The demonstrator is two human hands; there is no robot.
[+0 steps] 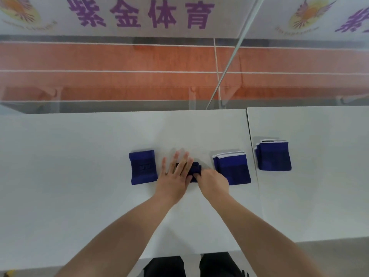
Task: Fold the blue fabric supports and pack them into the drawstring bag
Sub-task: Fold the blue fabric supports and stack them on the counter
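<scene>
Several blue fabric supports lie in a row on the white table [79, 176]. One folded support [142, 167] lies left of my hands. A small dark blue support [195, 170] sits between my hands, partly covered. My left hand [175, 174] presses flat on its left part with fingers spread. My right hand [213, 181] pinches its right edge. Another folded support with white trim [233, 166] lies just right of my right hand. A further one [274, 154] lies on the adjoining table. No drawstring bag is in view.
A second white table [309, 186] adjoins on the right with a narrow seam between them. Beyond the far edge are an orange floor with white lines and a banner with purple characters [139, 14]. A thin pole [229, 60] slants down behind the table.
</scene>
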